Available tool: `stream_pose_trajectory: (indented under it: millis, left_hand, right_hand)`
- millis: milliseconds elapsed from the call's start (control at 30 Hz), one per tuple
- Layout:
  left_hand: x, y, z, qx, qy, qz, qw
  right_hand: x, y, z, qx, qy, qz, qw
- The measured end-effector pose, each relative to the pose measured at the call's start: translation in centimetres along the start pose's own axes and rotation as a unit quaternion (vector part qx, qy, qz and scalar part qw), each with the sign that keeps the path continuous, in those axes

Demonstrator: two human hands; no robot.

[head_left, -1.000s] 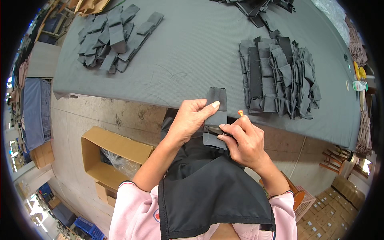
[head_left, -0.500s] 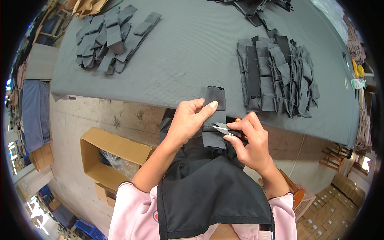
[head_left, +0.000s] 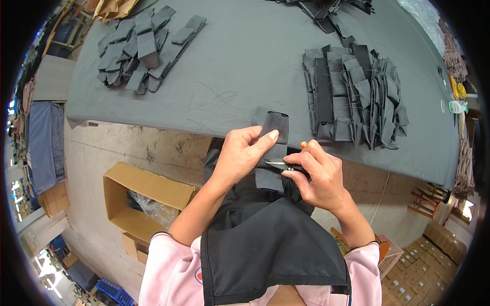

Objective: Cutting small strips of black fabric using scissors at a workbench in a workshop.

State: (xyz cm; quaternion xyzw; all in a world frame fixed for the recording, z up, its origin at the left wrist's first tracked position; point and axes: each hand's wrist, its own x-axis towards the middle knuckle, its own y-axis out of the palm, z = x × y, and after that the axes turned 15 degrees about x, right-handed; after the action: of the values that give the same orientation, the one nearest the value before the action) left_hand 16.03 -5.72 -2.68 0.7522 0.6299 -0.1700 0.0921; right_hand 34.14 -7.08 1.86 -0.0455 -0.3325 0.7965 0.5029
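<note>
My left hand [head_left: 246, 151] pinches a dark grey fabric strip [head_left: 269, 179] at the table's front edge, thumb on top. The strip's upper end lies over the edge and its lower end hangs above my lap. In my right hand [head_left: 321, 177] is a small pair of thread snips [head_left: 276, 162], closed in by thumb and fingers. Their pale pointed blades lie across the strip, just below my left thumb. An orange bit [head_left: 303, 145] shows beside my right index finger. The fingertips under the strip are hidden.
On the grey cloth-covered table [head_left: 245, 61] lie a loose pile of strips [head_left: 135, 51] at left and a stacked row of strips [head_left: 352, 97] at right. Loose threads [head_left: 219, 95] lie between. An open cardboard box [head_left: 148, 186] stands on the floor at left.
The snips have shifted slightly left, further across the strip, and their blades now look closer together. The strip's lower end has swung a little left. My left hand has barely moved.
</note>
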Motion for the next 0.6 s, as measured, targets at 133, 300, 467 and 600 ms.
stream_pose_trajectory:
  millis: [133,300,467,600]
  left_hand:
    - [0.1,-0.3,0.6,0.032,-0.007,0.011,0.999]
    - [0.1,0.0,0.3,0.005,-0.006,0.001,1.0]
    - [0.3,-0.4,0.4,0.022,-0.016,0.009,1.0]
    - [0.8,-0.1,0.7,-0.045,-0.016,0.008,0.999]
  right_hand:
    - [0.1,0.1,-0.7,0.015,-0.016,0.004,1.0]
    - [-0.1,-0.3,-1.0,0.164,0.017,0.026,0.986]
    - [0.0,-0.3,-0.5,0.062,0.043,0.005,0.997]
    - [0.7,0.0,-0.9,0.156,0.055,0.018,0.986]
